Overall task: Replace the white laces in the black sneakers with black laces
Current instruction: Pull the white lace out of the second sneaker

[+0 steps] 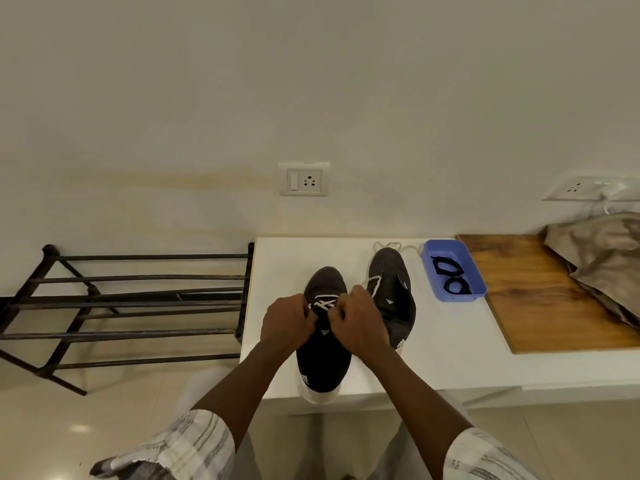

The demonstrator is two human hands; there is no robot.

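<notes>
A black sneaker (323,358) stands on the white table (450,362), heel over the front edge, with a white lace (325,302) crossed over its tongue. My left hand (285,322) and my right hand (358,322) meet over the upper eyelets, fingers curled and pinching the white lace. The second black sneaker (393,292) lies to the right, its white lace (388,244) loose and trailing past the toe. Two coiled black laces (450,275) lie in a blue tray (476,271) further right.
A black metal shoe rack (121,306) stands left of the table. A wooden board (540,292) with crumpled beige cloth (602,261) lies at the right. Wall sockets (304,180) are behind the table.
</notes>
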